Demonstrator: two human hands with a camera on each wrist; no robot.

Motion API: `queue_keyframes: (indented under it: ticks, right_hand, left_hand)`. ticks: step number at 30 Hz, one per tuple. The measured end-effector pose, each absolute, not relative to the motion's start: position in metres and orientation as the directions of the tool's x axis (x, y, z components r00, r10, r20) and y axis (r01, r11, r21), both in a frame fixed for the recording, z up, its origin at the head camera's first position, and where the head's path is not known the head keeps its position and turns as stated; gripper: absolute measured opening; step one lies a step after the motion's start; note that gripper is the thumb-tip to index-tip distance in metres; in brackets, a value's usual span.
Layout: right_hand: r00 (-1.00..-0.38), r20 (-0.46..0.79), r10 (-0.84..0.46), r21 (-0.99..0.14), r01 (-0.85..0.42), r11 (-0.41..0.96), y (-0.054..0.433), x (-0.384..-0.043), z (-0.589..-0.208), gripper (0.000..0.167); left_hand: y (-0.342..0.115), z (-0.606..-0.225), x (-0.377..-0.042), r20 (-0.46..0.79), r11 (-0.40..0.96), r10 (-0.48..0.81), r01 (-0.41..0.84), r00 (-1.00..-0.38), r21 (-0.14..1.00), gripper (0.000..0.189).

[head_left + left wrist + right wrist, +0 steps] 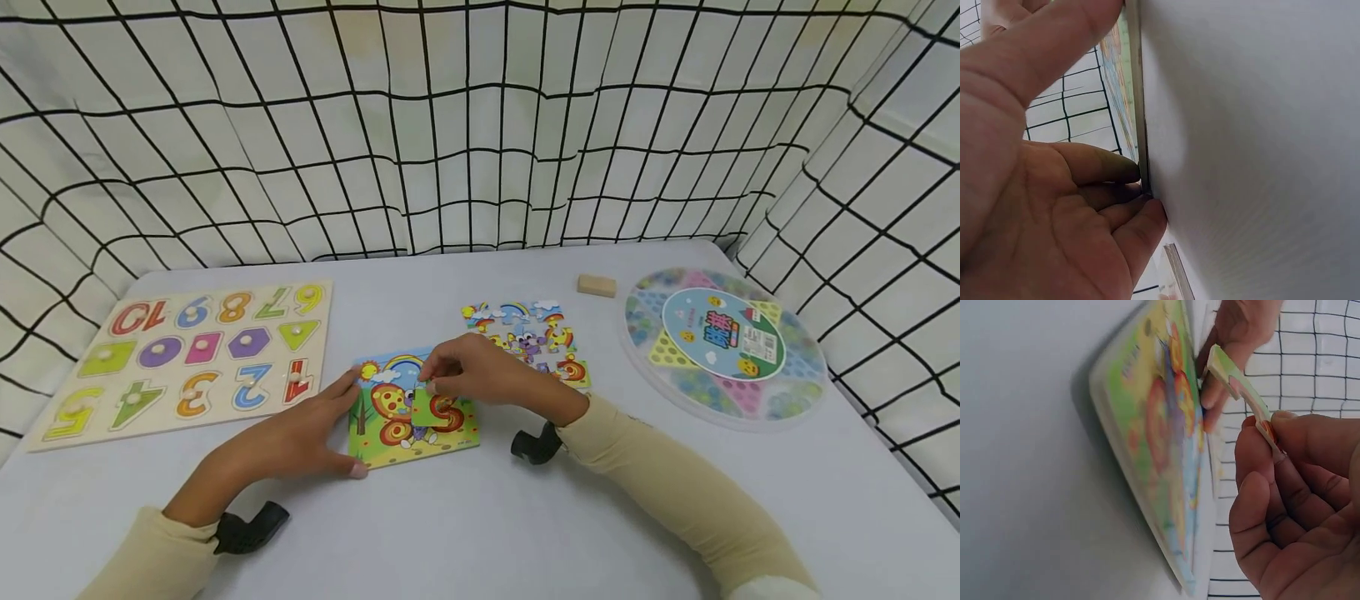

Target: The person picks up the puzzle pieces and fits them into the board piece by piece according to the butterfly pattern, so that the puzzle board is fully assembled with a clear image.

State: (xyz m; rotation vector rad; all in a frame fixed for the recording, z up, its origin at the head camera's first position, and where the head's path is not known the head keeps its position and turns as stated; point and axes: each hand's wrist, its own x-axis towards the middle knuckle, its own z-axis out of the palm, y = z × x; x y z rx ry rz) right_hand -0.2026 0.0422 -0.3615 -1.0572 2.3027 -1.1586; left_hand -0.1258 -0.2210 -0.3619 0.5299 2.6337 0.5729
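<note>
A square puzzle board [367,452] with a sun, a rainbow and a red-and-yellow butterfly lies on the white table. My left hand [311,433] holds it by its left side, thumb at the near corner and fingers toward the far corner. In the left wrist view, the fingertips [1125,170] press at the board's edge. Over the board's picture my right hand [471,367] pinches a green puzzle piece [429,410] with a red curl. Seen from the right wrist, that piece [1235,375] is tilted and raised off the board, gripped between thumb and fingers.
Behind the right hand lie several loose puzzle pieces [558,337]. A wooden block [596,286] sits farther back. A round clear game board [645,358] is at the right, and a wooden number-and-shape board [168,337] at the left. Black netting [467,154] surrounds the table.
</note>
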Motion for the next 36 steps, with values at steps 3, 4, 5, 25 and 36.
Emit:
queue_keyframes:
  ticks: [3,4,5,25,36]
  right_hand:
    - [-0.655,-0.012,-0.756,-0.806,-0.442,0.395,0.031,-0.2,-0.365,0.008]
    - [-0.649,-0.012,-0.76,-0.807,-0.443,0.391,0.028,-0.199,-0.365,0.008]
    - [-0.645,-0.012,-0.764,-0.808,-0.444,0.387,0.025,-0.198,-0.365,0.008]
    - [-0.58,-0.051,-0.813,-0.678,-0.578,0.454,-0.018,-0.193,-0.365,0.007]
    - [-0.55,-0.1,-0.829,-0.615,-0.621,0.486,-0.032,-0.191,-0.367,0.008]
  left_hand:
    - [-0.223,-0.363,-0.125,-0.287,0.84,0.443,0.281,-0.849,0.463,0.114]
    - [-0.224,-0.363,-0.124,-0.284,0.838,0.447,0.286,-0.848,0.465,0.114]
    - [-0.225,-0.363,-0.124,-0.284,0.837,0.449,0.288,-0.848,0.465,0.114]
    - [-0.231,-0.362,-0.124,-0.295,0.814,0.494,0.317,-0.818,0.486,0.112]
    - [-0.229,-0.361,-0.127,-0.306,0.812,0.487,0.295,-0.818,0.503,0.113]
